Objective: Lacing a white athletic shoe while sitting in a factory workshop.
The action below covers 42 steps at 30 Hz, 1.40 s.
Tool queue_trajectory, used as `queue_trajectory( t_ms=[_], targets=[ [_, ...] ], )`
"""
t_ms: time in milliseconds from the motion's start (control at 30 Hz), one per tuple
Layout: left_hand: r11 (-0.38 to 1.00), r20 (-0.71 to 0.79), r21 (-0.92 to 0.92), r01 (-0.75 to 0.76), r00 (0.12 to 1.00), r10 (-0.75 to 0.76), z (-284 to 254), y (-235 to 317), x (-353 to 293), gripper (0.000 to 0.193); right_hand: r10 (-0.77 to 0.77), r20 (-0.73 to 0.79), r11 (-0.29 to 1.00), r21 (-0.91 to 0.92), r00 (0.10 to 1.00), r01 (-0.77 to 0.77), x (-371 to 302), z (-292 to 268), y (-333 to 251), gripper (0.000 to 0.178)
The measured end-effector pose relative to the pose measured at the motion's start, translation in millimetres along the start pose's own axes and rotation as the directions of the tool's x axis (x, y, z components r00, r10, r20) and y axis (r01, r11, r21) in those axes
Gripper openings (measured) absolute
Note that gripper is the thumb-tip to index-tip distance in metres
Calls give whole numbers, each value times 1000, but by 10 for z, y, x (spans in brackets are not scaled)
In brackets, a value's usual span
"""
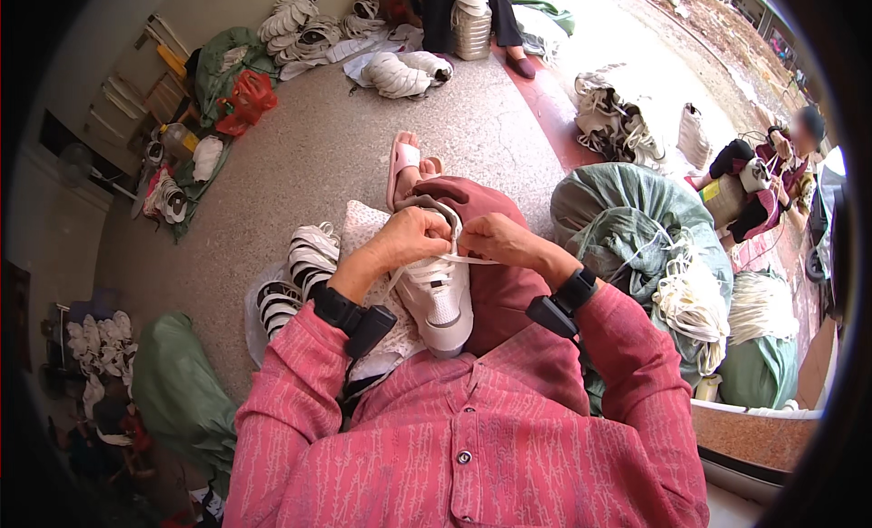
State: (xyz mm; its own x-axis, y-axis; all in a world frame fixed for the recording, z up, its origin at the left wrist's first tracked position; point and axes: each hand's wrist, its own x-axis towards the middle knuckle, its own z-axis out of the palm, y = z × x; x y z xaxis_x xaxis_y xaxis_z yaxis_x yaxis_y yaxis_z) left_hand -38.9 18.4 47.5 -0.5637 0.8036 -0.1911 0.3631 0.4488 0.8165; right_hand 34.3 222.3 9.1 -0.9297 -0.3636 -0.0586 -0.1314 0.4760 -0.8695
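Observation:
A white sneaker [440, 312] lies across my lap, its toe toward my body and its dark-lined opening facing away. My left hand [416, 235] is closed at the eyelets on the shoe's upper; the fingertips are partly hidden. On the other side, my right hand [504, 241] pinches a white shoelace [474, 260] near the same eyelets. The lower part of the upper shows lace crossing dark gaps. Under the shoe and to its left is a pale patterned cloth [361, 226].
Several white shoe pieces with dark gaps [313, 254] are stacked at my left. To my right stand a large green sack [627, 210] and bundles of white laces [692, 296]. More shoe uppers [400, 75] lie ahead. Another person [772, 169] sits far right, and someone's legs show ahead.

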Motion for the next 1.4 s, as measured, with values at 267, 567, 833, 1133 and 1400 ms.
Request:
queue_trajectory(
  t_ms=[267, 567, 833, 1133, 1400],
  targets=[
    [1000, -46, 15, 13, 999, -13, 18, 32, -21, 14, 65, 45, 922, 379, 997, -78, -4, -141, 181, 8],
    [1000, -69, 9, -5, 998, 6, 53, -23, -21, 11, -175, -120, 984, -4, 977, 176, 130, -123, 153, 22],
    [722, -222, 680, -127, 903, 368, -422, 51, -192, 9, -293, 19, 952, 92, 956, 291, 170, -148, 82, 33],
    [677, -736, 651, 343, 502, 455, -1719, -6, -945, 11, -219, -90, 965, 128, 972, 229, 170, -66, 87, 27],
    [986, -419, 40, 160, 899, -129, -212, -363, -1303, 11, -26, -347, 989, 128, 938, 74, -135, 161, -53, 11]
  ],
)
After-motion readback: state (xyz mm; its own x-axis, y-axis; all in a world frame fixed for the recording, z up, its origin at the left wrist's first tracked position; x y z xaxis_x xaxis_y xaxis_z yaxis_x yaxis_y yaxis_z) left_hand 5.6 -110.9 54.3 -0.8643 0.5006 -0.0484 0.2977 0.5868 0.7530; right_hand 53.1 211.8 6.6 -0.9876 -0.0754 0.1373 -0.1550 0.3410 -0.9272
